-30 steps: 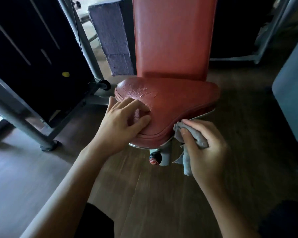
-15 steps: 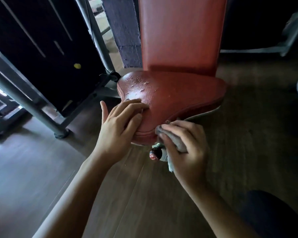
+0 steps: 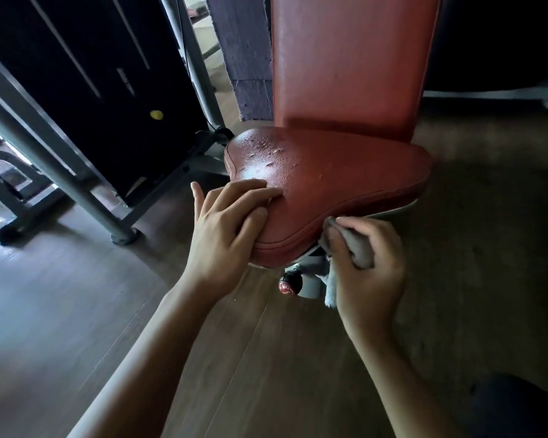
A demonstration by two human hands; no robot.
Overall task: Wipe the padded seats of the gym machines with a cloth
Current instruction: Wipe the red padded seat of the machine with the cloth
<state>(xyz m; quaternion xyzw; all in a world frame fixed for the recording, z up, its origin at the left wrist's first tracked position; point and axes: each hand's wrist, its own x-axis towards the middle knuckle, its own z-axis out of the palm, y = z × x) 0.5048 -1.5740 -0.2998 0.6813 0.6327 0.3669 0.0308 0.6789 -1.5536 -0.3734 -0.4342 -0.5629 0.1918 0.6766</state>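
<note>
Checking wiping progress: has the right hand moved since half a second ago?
Yes: right hand and cloth slid right along the seat edge, away from the knob.

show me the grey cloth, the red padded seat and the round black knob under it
grey cloth (image 3: 359, 252): head view, bunched middle fold
red padded seat (image 3: 345, 172): head view, middle of top surface
round black knob (image 3: 291, 279): head view, rounded front face
</note>
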